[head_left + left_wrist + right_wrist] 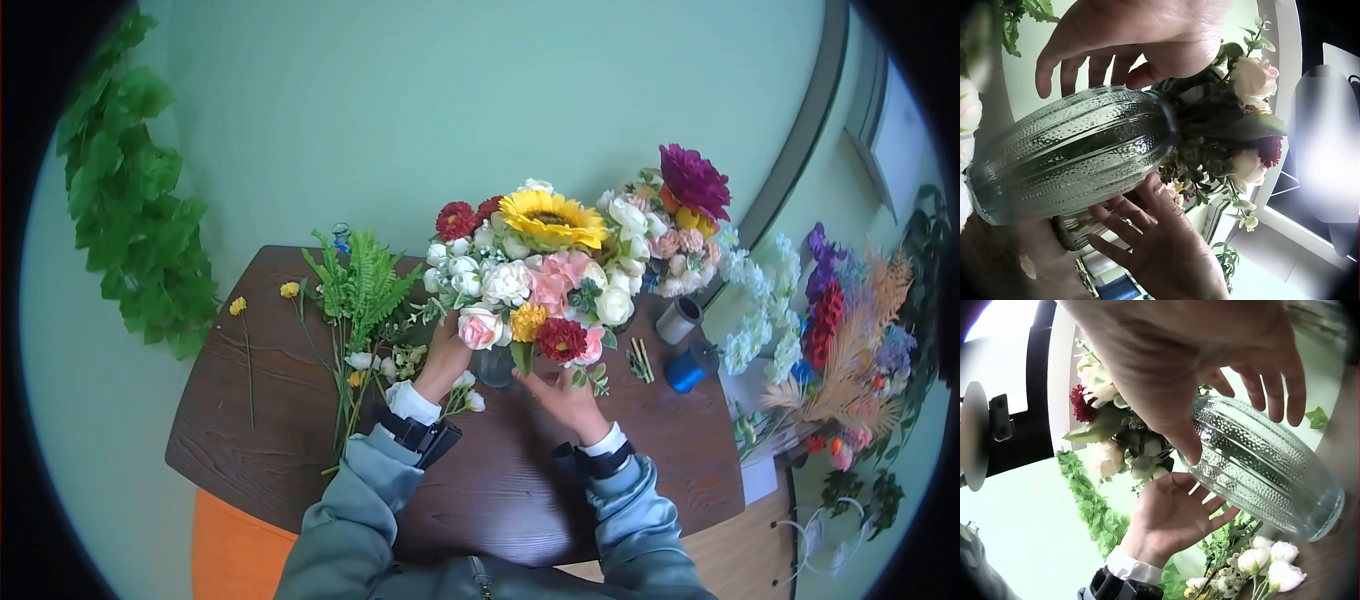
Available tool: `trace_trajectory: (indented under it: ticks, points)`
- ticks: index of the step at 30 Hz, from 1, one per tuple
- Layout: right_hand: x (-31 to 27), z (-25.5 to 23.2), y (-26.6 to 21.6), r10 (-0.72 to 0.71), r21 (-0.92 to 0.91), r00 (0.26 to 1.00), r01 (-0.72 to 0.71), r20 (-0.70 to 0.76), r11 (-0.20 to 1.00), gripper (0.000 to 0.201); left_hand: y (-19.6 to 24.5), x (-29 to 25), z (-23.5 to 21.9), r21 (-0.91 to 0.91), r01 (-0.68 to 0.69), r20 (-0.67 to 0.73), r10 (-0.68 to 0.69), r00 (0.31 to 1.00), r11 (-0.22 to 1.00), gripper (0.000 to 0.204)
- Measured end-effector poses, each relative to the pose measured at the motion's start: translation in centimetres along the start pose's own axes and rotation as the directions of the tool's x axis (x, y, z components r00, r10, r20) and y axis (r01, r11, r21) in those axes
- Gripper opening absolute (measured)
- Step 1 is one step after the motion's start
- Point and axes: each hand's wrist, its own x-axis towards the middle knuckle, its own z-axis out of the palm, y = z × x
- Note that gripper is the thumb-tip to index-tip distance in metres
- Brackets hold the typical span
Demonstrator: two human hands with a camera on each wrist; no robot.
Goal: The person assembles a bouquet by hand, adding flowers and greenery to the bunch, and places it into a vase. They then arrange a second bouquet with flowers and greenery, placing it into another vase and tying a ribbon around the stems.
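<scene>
A ribbed clear glass vase (495,368) stands on the table, filled with a full bouquet (506,283) that has a yellow sunflower (552,218) at its top. My left hand (446,362) is at the vase's left side, partly covered by blooms in the head view. In the left wrist view its fingers (1094,70) extend loosely along the glass. My right hand (566,402) is on the other side, its thumb (1186,442) at the vase's neck and the other fingers spread apart. Neither hand curls round the glass. Leaves hide most of the stems at the neck.
Left on the dark wooden table (500,480) lie green fern stems (365,285), white blooms (362,361) and a single yellow flower (238,306). To the right are a second arrangement (690,200), a grey cup (680,321) and a blue spool (686,370). More flowers (840,340) stand beyond.
</scene>
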Motion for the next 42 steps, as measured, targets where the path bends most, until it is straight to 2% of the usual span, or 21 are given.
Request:
trace_trajectory:
  ticks: [4, 5, 6, 7, 8, 10, 12, 13, 18, 21, 22, 24, 25, 26, 27, 28, 30, 32, 34, 38, 42]
  points:
    - [0.1, 0.7, 0.3, 0.019, -0.167, 0.998, -0.009, 0.060, 0.986, 0.064, -0.7, -0.4, 0.8, -0.008, -0.060, -0.019, 0.060, 0.998, 0.998, 0.033]
    - [0.4, 1.3, 1.5, -0.313, -0.271, 0.947, 0.283, -0.074, 0.920, 0.061, -0.7, -0.4, 0.7, 0.052, -0.011, -0.028, 0.013, 1.000, 0.999, 0.032]
    - [0.8, 1.6, 2.2, -0.317, -0.272, 0.946, 0.288, -0.069, 0.918, 0.061, -0.8, -0.5, 0.6, 0.113, 0.039, -0.039, -0.035, 0.999, 0.993, 0.030]
    - [1.2, 1.6, 2.7, -0.298, -0.150, 0.952, 0.286, -0.063, 0.946, 0.053, -0.2, -1.7, 1.6, 0.225, -0.135, -0.070, 0.154, 0.986, 0.965, 0.031]
    - [1.5, 1.6, 3.3, -0.279, -0.026, 0.959, 0.278, -0.056, 0.960, 0.045, 0.3, -3.0, 2.7, 0.340, -0.294, -0.078, 0.338, 0.938, 0.894, 0.032]
    - [2.6, 0.2, 3.0, -0.015, 0.198, 0.951, -0.049, 0.308, 0.979, 0.039, -1.4, -2.7, 2.8, 0.196, -0.359, -0.051, 0.375, 0.926, 0.913, 0.038]
    - [2.7, 0.0, 3.8, -0.176, 0.114, 0.963, 0.155, 0.206, 0.981, 0.037, 0.2, -3.8, 2.7, 0.170, -0.227, -0.070, 0.241, 0.968, 0.959, 0.041]
    - [2.5, 0.2, 3.3, -0.227, 0.167, 0.969, 0.208, 0.102, 0.964, 0.039, 0.7, -3.9, 2.6, 0.327, -0.266, -0.093, 0.311, 0.946, 0.907, 0.048]
    - [1.5, 1.3, 2.3, -0.183, 0.125, 0.982, 0.188, -0.047, 0.974, 0.050, -0.1, -0.8, 2.1, 0.302, -0.374, 0.006, 0.391, 0.920, 0.877, 0.056]
    - [2.1, 2.5, 5.0, -0.255, -0.009, 0.965, 0.255, -0.063, 0.967, 0.053, 1.9, -0.7, 2.3, -0.094, -0.303, 0.190, 0.316, 0.929, 0.948, 0.054]
    - [2.3, 2.7, 5.1, -0.293, -0.048, 0.955, 0.291, -0.043, 0.955, 0.055, 1.5, -0.5, 2.2, -0.096, -0.303, 0.191, 0.316, 0.929, 0.948, 0.054]
    - [2.4, 2.4, 5.6, -0.302, -0.006, 0.949, 0.303, -0.088, 0.953, 0.049, 0.8, 0.1, 1.7, 0.230, -0.362, 0.228, 0.312, 0.922, 0.903, 0.050]
    - [2.2, 1.1, 3.8, -0.232, -0.016, 0.972, 0.233, 0.043, 0.972, 0.046, -0.5, 0.6, 1.6, 0.370, -0.545, 0.256, 0.481, 0.839, 0.752, 0.049]
    - [2.1, 0.2, 2.9, -0.156, -0.034, 0.972, 0.164, 0.173, 0.986, 0.042, -0.6, 0.5, 1.7, 0.371, -0.545, 0.255, 0.481, 0.839, 0.752, 0.049]
    - [3.3, 2.2, 8.0, -0.170, 0.440, 0.971, 0.081, 0.166, 0.894, 0.036, -0.7, 0.4, 1.9, 0.390, -0.504, 0.172, 0.476, 0.862, 0.771, 0.050]
    - [3.2, 1.6, 7.8, -0.097, 0.496, 0.956, -0.056, 0.278, 0.867, 0.042, -0.7, 0.4, 2.1, 0.406, -0.461, 0.087, 0.468, 0.879, 0.789, 0.051]
    - [3.0, -0.1, 4.2, -0.228, 0.070, 0.928, 0.218, 0.294, 0.974, 0.051, 0.5, -0.3, 2.4, 0.263, -0.421, 0.066, 0.419, 0.906, 0.868, 0.051]
    - [2.8, -0.2, 3.8, -0.134, 0.087, 0.920, 0.109, 0.368, 0.990, 0.057, 0.4, -0.7, 2.7, 0.150, -0.355, -0.033, 0.364, 0.931, 0.923, 0.050]
    - [2.7, 0.6, 4.5, -0.275, 0.310, 0.923, 0.187, 0.269, 0.932, 0.056, 0.6, -0.9, 2.9, 0.144, -0.403, -0.086, 0.417, 0.905, 0.904, 0.050]
    - [2.2, 0.1, 3.7, -0.226, 0.027, 0.945, 0.226, 0.234, 0.974, 0.049, 2.8, -2.2, 2.5, 0.071, -0.328, -0.120, 0.335, 0.935, 0.942, 0.051]
    - [1.3, -0.5, 3.5, -0.204, 0.030, 0.968, 0.201, 0.150, 0.979, 0.043, 2.9, -2.0, 1.9, -0.072, -0.219, -0.078, 0.214, 0.974, 0.973, 0.050]
